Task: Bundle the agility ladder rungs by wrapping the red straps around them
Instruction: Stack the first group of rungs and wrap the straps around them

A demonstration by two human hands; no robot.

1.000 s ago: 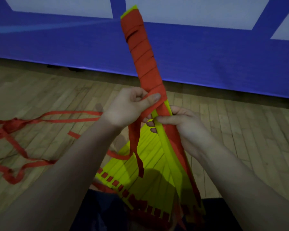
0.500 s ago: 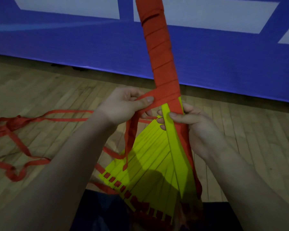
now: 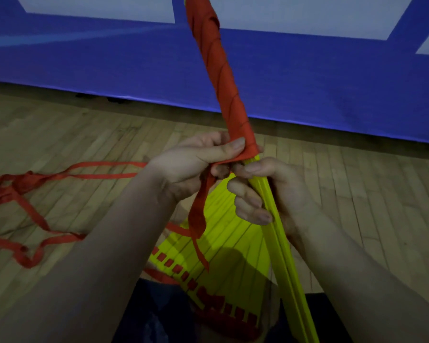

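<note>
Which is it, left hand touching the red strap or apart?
Touching. The head view shows the left hand pinching the red strap, its thumb pressed flat on the wrap's lower edge.

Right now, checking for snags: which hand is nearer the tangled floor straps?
Left. The left hand is right of the tangled straps; the right hand, gripping the yellow rungs, farther right.

A wooden floor (image 3: 357,194) meets a blue wall (image 3: 109,70).
</note>
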